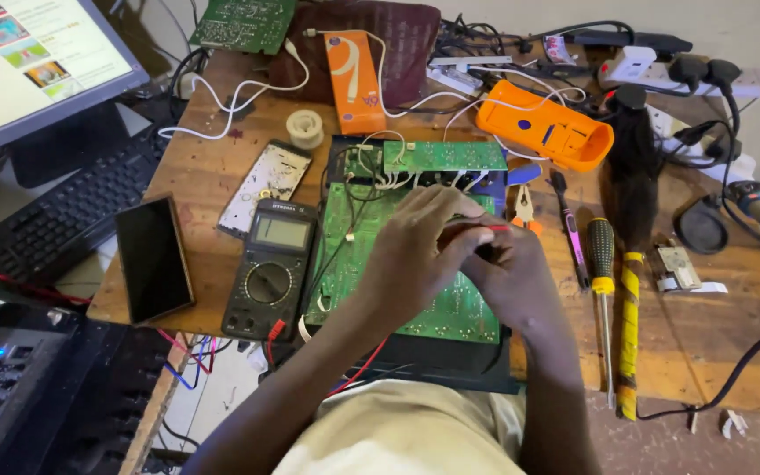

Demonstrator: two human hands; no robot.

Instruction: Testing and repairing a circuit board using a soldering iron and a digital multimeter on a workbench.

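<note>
Hands [464,255] mid-board [354,255], multimeter [272,268] close left, screwdriver [602,281] right

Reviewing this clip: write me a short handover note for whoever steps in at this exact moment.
Left hand: over the green circuit board, fingers closed around a red probe lead; how firmly, unclear.
Right hand: pressed against the left, also at the probe; its grip is hidden.
Things: the board lies on the wooden table; the multimeter sits just left of it, red and black leads trailing off the near edge. Yellow-handled screwdriver and orange case lie to the right, untouched.
Done: board exposed, meter beside it.
Left: the meter reading is not legible.
</note>
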